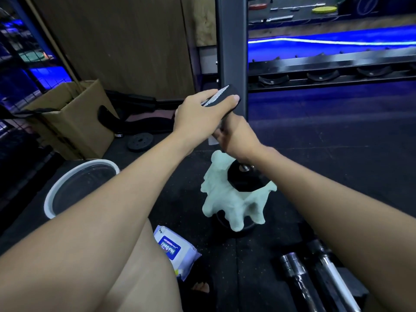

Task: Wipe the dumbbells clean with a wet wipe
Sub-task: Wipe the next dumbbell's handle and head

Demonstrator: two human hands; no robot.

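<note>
The left hand [203, 111] presses a white wipe [216, 96] onto the top end of an upright dumbbell [227, 99], fingers curled over it. The right hand [238, 137] is closed around its handle. A pale green cloth [227, 199] drapes the lower end, above the floor mat [315, 154]; a wipe packet [175, 251] lies nearer, a white bucket [78, 185] to the left.

Cardboard box [74, 118] stands open at left wall. Round white-rimmed basin [78, 185] sits on dark floor before it. Small black weight plate [140, 141] lies flat nearby.

Wet wipe pack [175, 251], blue label printed "HuiBaiLi", seen upside down, letters uncertain
</note>
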